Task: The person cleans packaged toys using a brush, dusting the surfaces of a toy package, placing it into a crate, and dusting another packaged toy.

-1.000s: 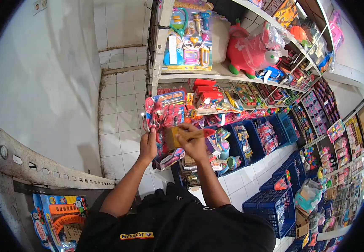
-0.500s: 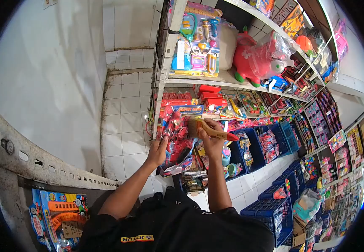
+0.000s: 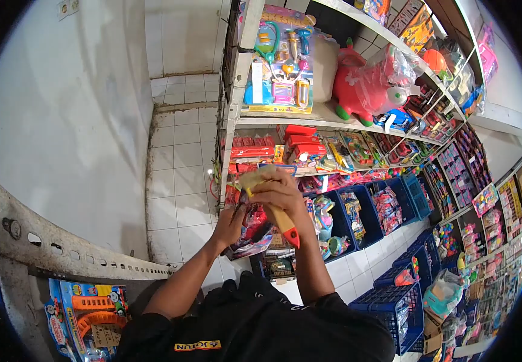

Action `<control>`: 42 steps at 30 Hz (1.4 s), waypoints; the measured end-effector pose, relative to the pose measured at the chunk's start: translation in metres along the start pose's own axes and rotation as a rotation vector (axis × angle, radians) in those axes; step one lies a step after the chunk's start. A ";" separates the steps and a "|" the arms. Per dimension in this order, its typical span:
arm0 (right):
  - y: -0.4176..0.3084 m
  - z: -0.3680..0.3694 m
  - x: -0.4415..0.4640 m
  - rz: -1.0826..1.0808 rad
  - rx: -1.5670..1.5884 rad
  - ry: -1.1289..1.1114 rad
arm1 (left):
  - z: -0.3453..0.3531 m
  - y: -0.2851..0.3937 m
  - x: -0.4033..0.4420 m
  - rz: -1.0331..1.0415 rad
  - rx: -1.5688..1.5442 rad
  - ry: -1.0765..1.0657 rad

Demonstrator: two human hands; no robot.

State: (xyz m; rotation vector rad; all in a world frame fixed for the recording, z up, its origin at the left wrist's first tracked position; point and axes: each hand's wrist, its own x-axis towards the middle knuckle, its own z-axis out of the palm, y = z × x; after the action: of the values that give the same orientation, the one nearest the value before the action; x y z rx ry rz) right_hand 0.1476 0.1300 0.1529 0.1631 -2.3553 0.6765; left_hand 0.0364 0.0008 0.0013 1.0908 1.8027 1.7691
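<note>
My right hand point(image 3: 279, 196) is closed round the wooden handle of a wide paintbrush point(image 3: 282, 223), its red tip pointing down and its pale bristles up at the left. Under the brush, my left hand point(image 3: 229, 224) grips the left side of a red and blue packaged toy point(image 3: 255, 224). My right hand and the brush cover the upper part of the package. Behind it, red boxes point(image 3: 253, 151) lie on the lower shelf.
A metal shelf rack point(image 3: 228, 130) rises just beyond my hands, with a pink animal toy point(image 3: 363, 84) on it. Blue crates point(image 3: 366, 220) stand at the right. A perforated metal beam point(image 3: 92, 250) crosses the lower left, beside a boxed train set point(image 3: 92, 314).
The brush has swung from pointing left to pointing up and left over the package, its red tip now lower. My right hand has moved left, and the package sits lower.
</note>
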 end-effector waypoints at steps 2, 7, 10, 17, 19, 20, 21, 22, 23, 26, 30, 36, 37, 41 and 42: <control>-0.004 -0.003 0.001 -0.034 -0.044 -0.150 | -0.001 0.004 -0.001 -0.027 -0.064 -0.002; 0.007 -0.001 0.005 0.001 0.028 0.087 | -0.004 0.009 0.001 -0.021 -0.012 0.014; 0.034 0.003 -0.001 -0.019 0.078 0.274 | -0.007 0.001 0.000 -0.037 -0.019 0.023; 0.066 0.022 -0.040 0.525 0.424 0.432 | -0.009 0.006 0.007 -0.059 -0.181 0.186; 0.074 0.029 -0.054 0.550 0.460 0.412 | -0.011 0.007 0.007 -0.109 -0.214 0.232; 0.079 0.031 -0.063 0.524 0.452 0.381 | -0.013 0.006 0.009 -0.101 -0.220 0.229; 0.072 0.029 -0.064 0.501 0.443 0.350 | -0.013 0.006 0.009 -0.095 -0.227 0.224; 0.066 0.026 -0.065 0.479 0.433 0.319 | -0.014 0.006 0.009 -0.089 -0.235 0.219; 0.064 0.025 -0.067 0.519 0.426 0.317 | -0.013 0.002 0.008 -0.096 -0.218 0.210; 0.052 0.014 -0.060 0.465 0.347 0.301 | -0.012 -0.001 0.008 -0.154 -0.231 0.146; 0.049 0.005 -0.046 0.335 0.206 0.350 | -0.008 -0.003 0.004 -0.080 -0.128 0.021; 0.043 -0.002 -0.031 0.484 0.155 0.492 | -0.005 0.002 0.002 -0.086 -0.097 0.047; 0.045 -0.001 -0.033 0.510 0.178 0.497 | -0.007 -0.002 0.003 -0.090 -0.109 0.052; 0.049 0.008 -0.046 0.442 0.209 0.347 | -0.009 0.009 0.007 -0.070 -0.250 0.173; 0.046 0.009 -0.049 0.429 0.209 0.283 | -0.008 0.016 0.007 -0.055 -0.308 0.227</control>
State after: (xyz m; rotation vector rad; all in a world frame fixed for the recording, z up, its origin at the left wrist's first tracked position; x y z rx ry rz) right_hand 0.1670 0.1620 0.0957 -0.3376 -2.0564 1.0746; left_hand 0.0303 -0.0008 0.0199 0.7385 1.5895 2.1197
